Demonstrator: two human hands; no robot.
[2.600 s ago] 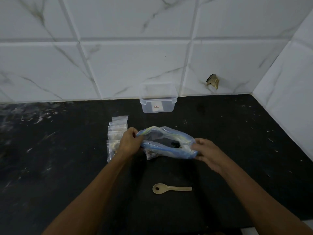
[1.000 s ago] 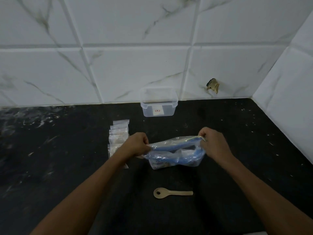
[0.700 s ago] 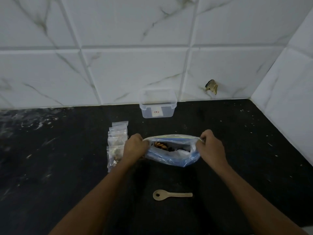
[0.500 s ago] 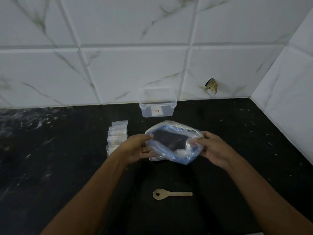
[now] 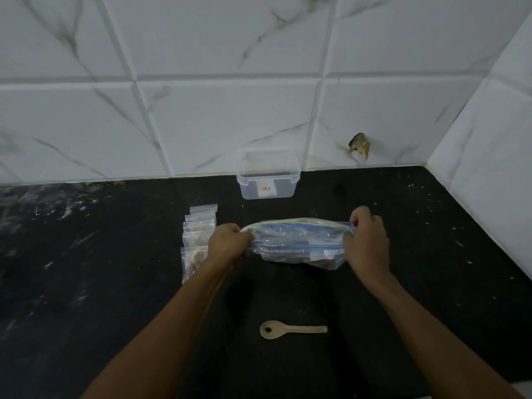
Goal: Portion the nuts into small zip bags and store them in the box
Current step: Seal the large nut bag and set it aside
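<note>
- Both hands hold the large zip bag [image 5: 298, 243] by the two ends of its mouth: the left hand [image 5: 230, 243] is clenched on the left end and the right hand [image 5: 365, 240] is clenched on the right end.
- The bag's mouth is pulled taut into a flat line between the fists, with its blue and yellow zip strip running along the top; whether the seal is pressed shut cannot be told.
- The bag sits at the middle of the black counter [image 5: 86, 283], its lower part sagging onto the surface; dark nuts show dimly through the plastic at the bottom.
- A row of small zip bags [image 5: 198, 240] lies just left of the left hand, overlapping from near to far; several seem to hold something, though the contents are too dim to name.
- The clear box [image 5: 268, 180] stands at the far edge against the tiled wall, well apart from the bags, and looks empty.
- A wooden spoon [image 5: 292, 329] lies near the person, untouched.
- The step in hand looks like handling the big bag's mouth, likely sealing it, with portioning seemingly done.
- If so, the next move calls for setting the big bag aside, then gathering the small bags and carrying them across to the box.
</note>
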